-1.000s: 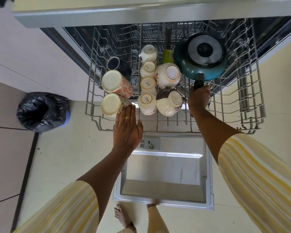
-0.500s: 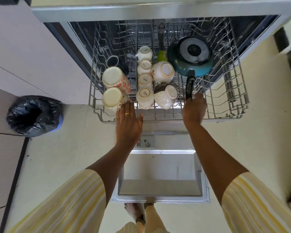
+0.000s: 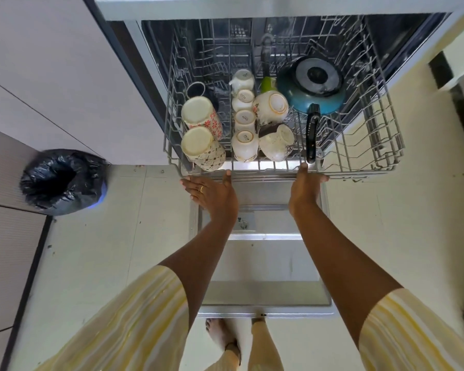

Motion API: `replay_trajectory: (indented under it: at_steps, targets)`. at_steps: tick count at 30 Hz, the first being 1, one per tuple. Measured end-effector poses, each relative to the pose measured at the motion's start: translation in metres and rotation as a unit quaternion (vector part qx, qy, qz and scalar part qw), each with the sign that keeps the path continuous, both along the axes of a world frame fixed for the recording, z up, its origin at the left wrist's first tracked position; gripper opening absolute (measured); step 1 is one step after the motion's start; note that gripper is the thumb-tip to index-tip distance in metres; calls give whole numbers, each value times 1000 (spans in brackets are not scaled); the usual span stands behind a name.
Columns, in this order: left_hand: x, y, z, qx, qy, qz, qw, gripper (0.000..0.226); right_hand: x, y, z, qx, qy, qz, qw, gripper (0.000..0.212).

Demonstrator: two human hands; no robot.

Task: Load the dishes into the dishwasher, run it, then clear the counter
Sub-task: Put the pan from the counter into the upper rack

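The wire dishwasher rack (image 3: 359,172) is pulled out over the open door (image 3: 265,263). It holds two upturned patterned mugs (image 3: 201,135), a row of small white cups (image 3: 244,121), two upturned bowls (image 3: 272,107) and a blue pan (image 3: 314,87) lying bottom-up, its black handle (image 3: 311,135) pointing toward me. My left hand (image 3: 212,194) lies flat with straight fingers against the rack's front rail. My right hand (image 3: 306,186) presses the same rail just below the pan handle, fingers extended.
A bin lined with a black bag (image 3: 62,180) stands on the floor at the left beside pale cabinet fronts. The counter edge (image 3: 252,6) runs above the dishwasher opening. My bare feet (image 3: 223,338) stand at the door's near edge.
My right hand has let go of the pan handle and dropped to the rack's front rail. My left hand slid back from the mugs to the rail. The rack sits further in.
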State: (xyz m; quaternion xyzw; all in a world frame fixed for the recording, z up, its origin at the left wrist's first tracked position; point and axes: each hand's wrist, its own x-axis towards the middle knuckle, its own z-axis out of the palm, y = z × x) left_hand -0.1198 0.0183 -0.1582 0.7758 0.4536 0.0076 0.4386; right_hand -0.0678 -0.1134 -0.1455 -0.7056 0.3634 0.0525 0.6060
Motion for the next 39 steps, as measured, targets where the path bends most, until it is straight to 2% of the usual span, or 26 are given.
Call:
replay_trajectory:
  at_steps: [3, 6, 10, 15, 18, 25, 30, 33, 39]
  targets:
    - [6, -1, -5, -30, -17, 20, 999, 101, 1, 5, 0, -6, 15, -24, 1000, 53]
    - [9, -3, -11, -49, -48, 37, 997, 98, -2, 8, -5, -92, 45, -9, 995, 60]
    - [9, -10, -17, -40, -85, 54, 994, 96, -4, 6, -8, -147, 17, -21, 989, 62]
    - [14, -6, -23, -29, -122, 56, 991, 95, 0, 13, -15, -108, -17, -61, 992, 55]
    - [22, -5, -25, -31, -141, 52, 988, 94, 10, 13, -17, -116, -22, -65, 991, 58]
    - [62, 3, -24, -14, -145, 42, 988, 97, 50, 9, -21, -174, -24, 3, 984, 59]
    - [109, 19, -21, 10, -131, 38, 991, 94, 92, 14, -13, -187, -79, 37, 978, 44]
    - [144, 28, -15, 12, -131, 32, 991, 95, 126, 18, -9, -182, -103, 67, 976, 42]
    - [197, 50, -14, 38, -108, -27, 993, 99, 192, 23, -6, -155, -87, 90, 980, 35]
